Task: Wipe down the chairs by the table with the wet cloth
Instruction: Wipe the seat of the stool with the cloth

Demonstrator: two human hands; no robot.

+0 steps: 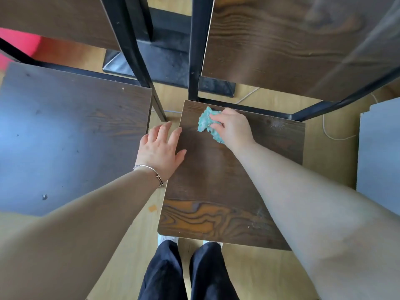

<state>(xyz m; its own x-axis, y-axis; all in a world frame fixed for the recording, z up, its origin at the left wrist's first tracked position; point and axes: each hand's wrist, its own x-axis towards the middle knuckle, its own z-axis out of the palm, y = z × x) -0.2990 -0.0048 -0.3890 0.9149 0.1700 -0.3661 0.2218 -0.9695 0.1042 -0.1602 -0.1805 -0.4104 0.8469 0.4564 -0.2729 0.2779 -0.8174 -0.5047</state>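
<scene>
Squeezing the cloth point(208, 124) in the right hand point(233, 129), fingers curled round it, at the far left corner of the chair seat point(223, 187). Resting the left hand point(161, 149) flat, fingers apart, on the left edge (maybe to steady it). Still to wipe: nearer and to the right.

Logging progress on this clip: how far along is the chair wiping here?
Done: nothing is plainly finished; no seat shows a clear wiped patch. In hand: the right hand grips the teal cloth on the far left corner of the middle chair seat, the left hand open at its left edge. Left: pale dust at that seat's far right, and the speckled left chair seat.
</scene>
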